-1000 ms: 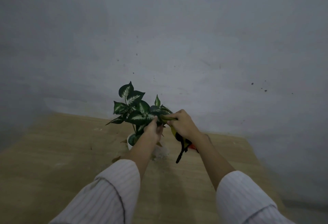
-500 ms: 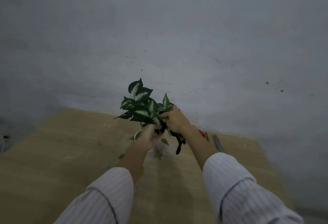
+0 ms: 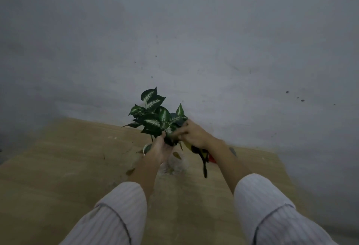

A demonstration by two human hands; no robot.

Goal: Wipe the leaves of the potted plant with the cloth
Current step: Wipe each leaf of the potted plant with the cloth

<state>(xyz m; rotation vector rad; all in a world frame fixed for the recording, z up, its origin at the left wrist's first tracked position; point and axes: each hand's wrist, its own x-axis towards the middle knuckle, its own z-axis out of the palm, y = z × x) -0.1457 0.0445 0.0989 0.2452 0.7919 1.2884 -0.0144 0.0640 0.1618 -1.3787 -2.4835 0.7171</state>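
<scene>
A small potted plant (image 3: 153, 114) with dark green, white-veined leaves stands in a white pot (image 3: 146, 148) at the far side of the wooden table (image 3: 58, 167). My left hand (image 3: 160, 148) pinches a lower leaf from below. My right hand (image 3: 194, 135) presses a yellow-and-black cloth (image 3: 200, 154) against the leaves on the plant's right side; a dark strip of the cloth hangs down under the wrist. Most of the pot is hidden behind my left hand.
A grey wall (image 3: 194, 50) rises right behind the table. Dry fallen leaves (image 3: 130, 171) and crumbs lie on the table around the pot. A small red object (image 3: 212, 158) lies behind my right wrist. The table's right edge runs near my right sleeve.
My view has shifted a little. Both hands have stayed at the plant's right side, and my right hand with the cloth has slid slightly along the leaves.
</scene>
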